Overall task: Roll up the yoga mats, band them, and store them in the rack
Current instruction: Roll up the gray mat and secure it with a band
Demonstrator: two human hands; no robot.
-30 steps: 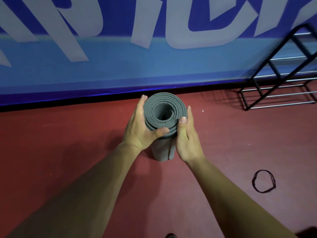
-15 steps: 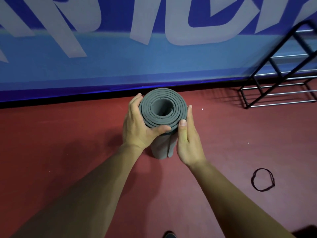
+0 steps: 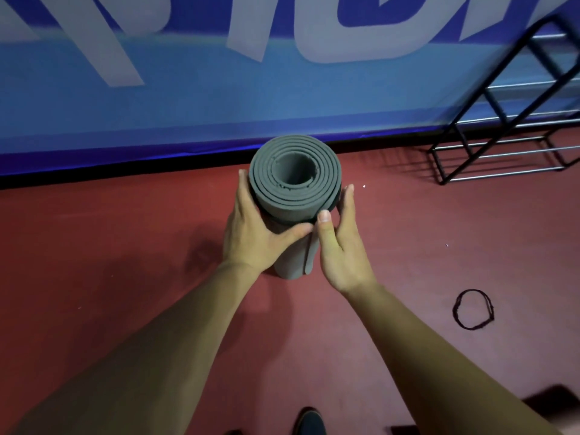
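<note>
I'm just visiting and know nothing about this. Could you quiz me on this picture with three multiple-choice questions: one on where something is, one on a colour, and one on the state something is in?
1. Where does the loose black band lie?
A. On the red floor, right of the rolled mat
B. On the rack
C. Round a wrist

2. What colour is the mat?
A. Pink
B. Grey
C. Yellow

3. How is the mat placed?
A. Unrolled flat
B. Rolled, lying on its side
C. Rolled, upright on end

Answers:
1 A, the band lies as a ring on bare floor, apart from the mat.
2 B, its spiral end and its side are both grey.
3 C, its spiral end faces up, with the left hand and right hand against its sides.
</note>
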